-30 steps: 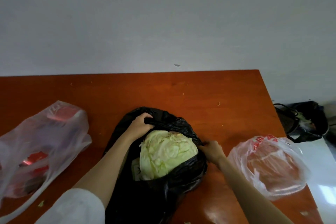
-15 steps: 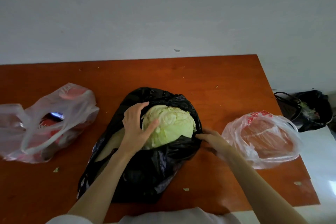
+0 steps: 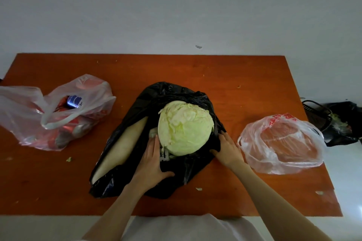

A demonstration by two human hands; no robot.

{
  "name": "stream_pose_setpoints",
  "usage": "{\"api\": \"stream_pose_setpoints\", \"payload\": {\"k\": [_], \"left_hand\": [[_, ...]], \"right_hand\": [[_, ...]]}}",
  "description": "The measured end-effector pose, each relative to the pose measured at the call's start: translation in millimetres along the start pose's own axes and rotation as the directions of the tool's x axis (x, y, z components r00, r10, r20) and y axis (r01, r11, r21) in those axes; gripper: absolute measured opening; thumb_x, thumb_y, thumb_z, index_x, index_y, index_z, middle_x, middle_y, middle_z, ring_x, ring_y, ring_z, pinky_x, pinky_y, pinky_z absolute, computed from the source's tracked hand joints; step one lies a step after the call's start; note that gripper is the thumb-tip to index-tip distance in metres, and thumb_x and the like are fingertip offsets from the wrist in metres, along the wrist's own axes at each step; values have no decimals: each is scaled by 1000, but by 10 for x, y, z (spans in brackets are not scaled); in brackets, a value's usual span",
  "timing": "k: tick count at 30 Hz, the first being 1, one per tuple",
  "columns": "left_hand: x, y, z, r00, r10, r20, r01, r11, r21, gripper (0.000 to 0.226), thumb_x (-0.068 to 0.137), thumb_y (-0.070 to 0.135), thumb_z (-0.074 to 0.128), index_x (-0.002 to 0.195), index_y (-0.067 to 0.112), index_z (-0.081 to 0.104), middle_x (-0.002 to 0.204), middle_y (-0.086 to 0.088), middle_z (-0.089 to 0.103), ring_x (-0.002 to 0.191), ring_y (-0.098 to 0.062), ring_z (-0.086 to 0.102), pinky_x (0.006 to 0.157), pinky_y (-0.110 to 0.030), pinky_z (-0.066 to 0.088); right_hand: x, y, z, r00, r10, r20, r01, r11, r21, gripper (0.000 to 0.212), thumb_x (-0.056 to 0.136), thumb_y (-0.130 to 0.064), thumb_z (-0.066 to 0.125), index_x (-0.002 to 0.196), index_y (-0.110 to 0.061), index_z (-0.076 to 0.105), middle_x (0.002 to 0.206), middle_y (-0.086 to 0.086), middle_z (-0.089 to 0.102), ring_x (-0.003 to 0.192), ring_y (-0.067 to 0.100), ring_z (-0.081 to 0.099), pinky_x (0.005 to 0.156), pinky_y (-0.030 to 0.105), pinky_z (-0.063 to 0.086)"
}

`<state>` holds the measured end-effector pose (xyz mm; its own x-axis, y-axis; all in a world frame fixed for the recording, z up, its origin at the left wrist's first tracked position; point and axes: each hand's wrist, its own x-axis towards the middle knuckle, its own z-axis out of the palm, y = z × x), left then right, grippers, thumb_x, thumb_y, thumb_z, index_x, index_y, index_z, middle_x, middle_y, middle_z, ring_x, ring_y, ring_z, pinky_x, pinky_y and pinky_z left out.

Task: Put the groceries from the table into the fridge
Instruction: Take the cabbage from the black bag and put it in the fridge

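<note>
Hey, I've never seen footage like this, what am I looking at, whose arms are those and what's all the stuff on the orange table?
No machine here: the camera sits on a person's head, looking down at their own arms. The left hand and right hand lie flat on either side of a cabbage, which sits in an opened black bag on the table. A long white vegetable lies beside it. Left is a clear bag of cans, right another clear bag. Nothing is lifted yet.

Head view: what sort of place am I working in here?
Probably a home kitchen or dining corner, though no fridge shows. An orange-brown wooden table stands against a plain white wall, shopping bags lie on it, one black bag holding a cabbage.
</note>
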<state>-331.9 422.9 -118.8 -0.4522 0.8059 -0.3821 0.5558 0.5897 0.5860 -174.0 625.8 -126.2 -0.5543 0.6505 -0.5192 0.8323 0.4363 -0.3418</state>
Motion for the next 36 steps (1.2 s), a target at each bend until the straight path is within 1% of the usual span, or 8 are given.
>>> {"api": "stream_pose_setpoints", "payload": {"k": [5,8,11,14,19,28,33,36], "left_hand": [[70,-13,-62,997,-19,76,23,998,-50,120,72,37,76,146,19,-16,149,11,-18,138,-9,-17,116,-35,0],[100,97,-241,988,-111,109,142,934,-329,87,86,15,59,148,28,0,152,8,14,143,-16,11,115,-36,20],[164,267,-448,976,-219,-6,188,850,-492,61,96,17,42,149,25,14,140,11,36,115,-8,49,91,-23,38],[328,398,-570,954,-269,-130,139,784,-605,50,99,25,35,148,22,22,145,2,38,119,-10,48,94,-25,39],[539,558,-551,973,-223,65,205,690,-694,118,57,84,56,147,35,-3,157,3,7,142,-20,17,114,-44,23],[583,428,-547,955,-138,262,295,525,-799,142,35,74,77,143,45,-10,156,5,10,138,-18,28,112,-46,30],[558,550,-562,948,-176,266,304,752,-585,158,28,62,84,139,39,-26,154,6,1,142,-19,14,114,-46,25],[559,592,-523,958,-202,202,284,762,-582,147,48,43,89,142,31,-23,147,6,11,138,-16,18,111,-35,29]], "right_hand": [[20,29,-56,998,16,-54,-12,998,67,64,84,-26,64,139,-11,37,145,9,37,135,28,32,108,41,32],[8,-25,-153,988,77,-133,-46,973,225,54,84,-25,64,133,-11,46,131,13,47,125,31,38,102,39,35],[-31,-168,-287,936,86,-342,65,911,408,31,90,-24,57,117,-8,59,115,10,54,109,25,50,87,29,41],[-115,-373,-419,877,94,-470,194,827,528,20,94,-23,51,103,-10,62,106,6,59,93,14,53,72,13,37],[-150,-526,-461,966,-134,-222,239,791,563,67,88,-49,52,143,-15,33,145,1,34,132,15,33,108,33,33],[-66,-355,-464,968,-227,106,116,780,615,110,63,-62,69,149,-31,7,154,-8,20,141,14,22,113,38,27],[-68,-334,-389,960,-251,127,81,679,729,115,61,-49,76,148,-34,3,152,-13,21,139,10,24,112,35,29],[-60,-352,-397,956,-260,135,71,653,754,117,58,-52,78,148,-35,5,151,-11,23,138,12,26,112,38,30]]}}
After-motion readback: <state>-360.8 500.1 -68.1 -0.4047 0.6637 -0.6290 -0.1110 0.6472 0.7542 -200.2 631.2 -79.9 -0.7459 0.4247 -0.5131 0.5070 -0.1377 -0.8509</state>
